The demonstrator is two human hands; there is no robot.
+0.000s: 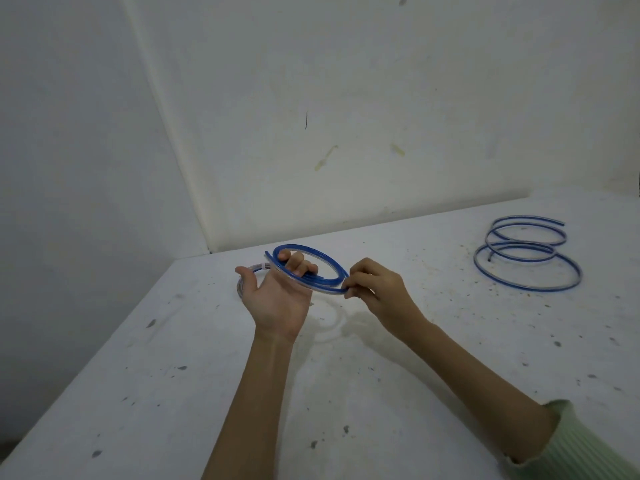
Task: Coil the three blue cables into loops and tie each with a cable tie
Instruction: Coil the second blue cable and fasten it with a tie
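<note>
My left hand (277,296) is raised palm-up above the table with its fingers curled through a coiled blue cable (322,261), holding the loop at its left side. My right hand (374,289) pinches the loop's right end, where the cable's strands meet. Behind my left hand a greyish coil (247,277) with a pale band lies on the table, partly hidden by my palm. At the far right, loose blue cable (526,258) lies on the table in several open, springy turns.
The white table (207,375) is speckled with dark spots and stands in a corner of white walls (311,116). Its left edge runs diagonally from the corner toward the lower left. A pale green sleeve (588,441) covers my right forearm.
</note>
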